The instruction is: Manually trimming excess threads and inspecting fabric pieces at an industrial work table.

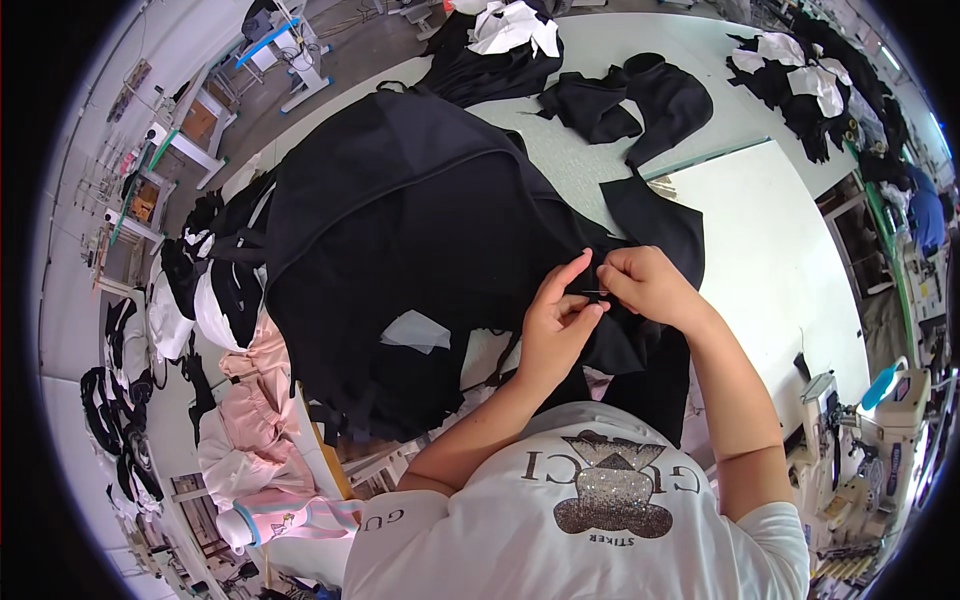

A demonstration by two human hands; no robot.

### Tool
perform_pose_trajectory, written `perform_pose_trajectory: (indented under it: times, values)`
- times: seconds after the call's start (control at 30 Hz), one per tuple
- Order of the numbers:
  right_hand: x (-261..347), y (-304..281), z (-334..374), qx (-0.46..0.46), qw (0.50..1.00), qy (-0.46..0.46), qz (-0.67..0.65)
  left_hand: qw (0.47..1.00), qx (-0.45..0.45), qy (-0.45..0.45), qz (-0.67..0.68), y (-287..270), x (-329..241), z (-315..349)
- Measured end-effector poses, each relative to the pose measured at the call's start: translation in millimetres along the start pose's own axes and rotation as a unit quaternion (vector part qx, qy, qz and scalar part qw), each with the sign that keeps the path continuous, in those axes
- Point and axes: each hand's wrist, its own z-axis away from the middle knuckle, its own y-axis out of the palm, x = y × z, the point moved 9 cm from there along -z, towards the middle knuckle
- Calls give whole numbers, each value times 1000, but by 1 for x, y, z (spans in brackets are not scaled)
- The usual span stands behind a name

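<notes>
A large black garment (420, 230) is spread over the table and hangs down its near side. At its right edge my left hand (553, 322) holds the black cloth, index finger stretched out and thumb bent in. Just to its right, my right hand (652, 287) is closed in a pinch by the same edge. A thin, light sliver (594, 292) shows between the two hands; it is too small to name. The fingers partly hide the cloth there. A flat black fabric piece (655, 215) lies beyond my right hand.
A pale scrap (415, 332) rests on the garment. More black pieces (640, 100) and black-and-white bundles (510, 35) lie farther back on the table. Pink cloth (262, 400) and a pink-and-white bottle (285, 518) are at the left. Sewing machines (890, 410) stand at the right.
</notes>
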Motion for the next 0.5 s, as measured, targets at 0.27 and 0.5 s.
perform_pose_trajectory:
  times: [0.27, 0.5]
  values:
    - [-13, -22, 19, -105, 985, 12, -138, 997, -12, 75, -20, 3, -15, 4]
    - [-27, 11, 94, -292, 947, -61, -122, 908, 12, 274, -318, 35, -50, 10]
